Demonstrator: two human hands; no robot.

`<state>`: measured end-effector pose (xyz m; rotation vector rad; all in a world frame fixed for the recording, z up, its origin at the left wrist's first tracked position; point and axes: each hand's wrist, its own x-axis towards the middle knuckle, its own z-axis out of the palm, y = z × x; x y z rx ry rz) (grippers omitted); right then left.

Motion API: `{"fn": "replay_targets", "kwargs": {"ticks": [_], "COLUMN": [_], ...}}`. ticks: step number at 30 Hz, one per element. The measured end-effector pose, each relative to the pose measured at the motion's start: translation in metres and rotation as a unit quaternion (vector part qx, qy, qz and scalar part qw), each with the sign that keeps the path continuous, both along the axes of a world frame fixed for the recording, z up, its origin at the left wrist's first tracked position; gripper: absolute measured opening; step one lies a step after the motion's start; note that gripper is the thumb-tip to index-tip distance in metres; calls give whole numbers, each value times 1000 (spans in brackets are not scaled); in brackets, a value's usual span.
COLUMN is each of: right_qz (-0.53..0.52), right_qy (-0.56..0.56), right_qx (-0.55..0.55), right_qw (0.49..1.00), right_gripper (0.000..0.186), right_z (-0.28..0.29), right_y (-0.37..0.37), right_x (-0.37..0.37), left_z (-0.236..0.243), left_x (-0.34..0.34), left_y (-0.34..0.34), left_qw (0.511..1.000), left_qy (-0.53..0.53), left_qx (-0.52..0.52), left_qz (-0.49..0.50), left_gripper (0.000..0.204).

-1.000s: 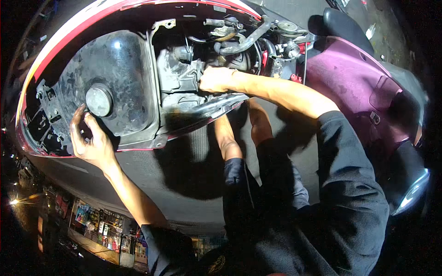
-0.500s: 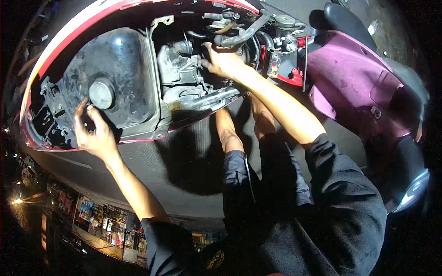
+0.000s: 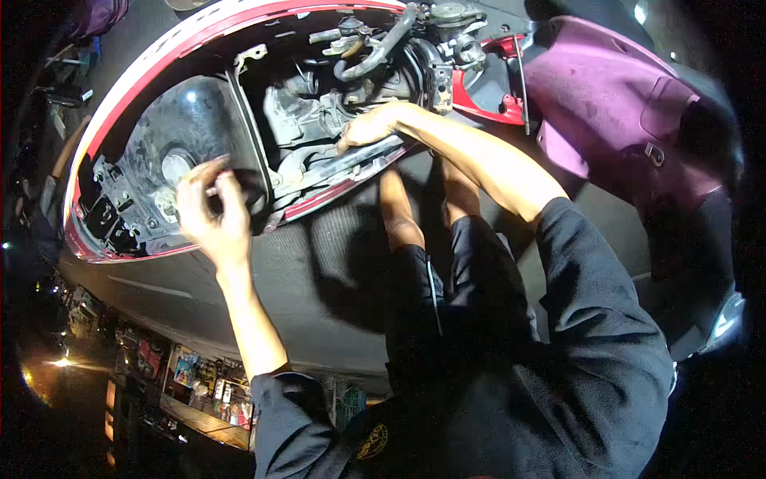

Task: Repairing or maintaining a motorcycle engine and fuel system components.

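Note:
A motor scooter with its body opened up lies across the upper left, its red-and-white side panel [image 3: 128,88] curving along the far edge. My left hand [image 3: 209,211] hovers before the dark fuel tank [image 3: 195,120], close to its round grey cap [image 3: 177,165]. Its fingers are curled toward the thumb and smeared by motion. My right hand [image 3: 371,128] is at the near frame rail [image 3: 351,166], beside the grey engine cover [image 3: 291,116]. Its fingers are bent and pressed together, pointing down; whatever they hold is hidden.
A black curved hose [image 3: 379,56] rises over the engine parts. At the right stands a second scooter with a purple panel [image 3: 598,96]. My legs are on the near side of the open scooter. A lit shelf of goods [image 3: 211,391] shows at lower left.
My right hand has come nearer, from among the engine parts to the frame rail. My left hand has moved right across the tank, away from the cap's near edge. The view has shifted somewhat.

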<state>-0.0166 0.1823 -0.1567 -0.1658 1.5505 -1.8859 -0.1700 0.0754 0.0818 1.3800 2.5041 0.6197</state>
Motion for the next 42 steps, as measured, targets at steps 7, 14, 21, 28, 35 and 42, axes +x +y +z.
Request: {"fn": "replay_targets", "kwargs": {"ticks": [7,14,21,28,35,42], "right_qz": [-171,-439,-397,-328,-425,-399], "right_qy": [-59,30,-10,-52,4,68], "right_qx": [213,276,341,397,396,419], "right_qw": [960,854,852,856,814,813], "right_gripper": [60,27,44,51,24,23], "right_z": [57,102,85,88,90,64], "right_y": [14,-56,-93,-93,-106,-108], "right_x": [21,106,96,83,88,84], "left_z": [-42,-43,-44,-55,-52,-51], "left_x": [88,113,113,111,99,78], "left_y": [-31,-51,-61,-42,-32,-22], "left_qw": [918,934,929,927,929,882], "left_qy": [14,40,-12,56,37,-94], "left_qx": [-323,-293,-348,-364,-355,-438], "left_qz": [-229,-201,-130,-72,-104,-147], "left_gripper": [36,31,29,35,34,33]}}
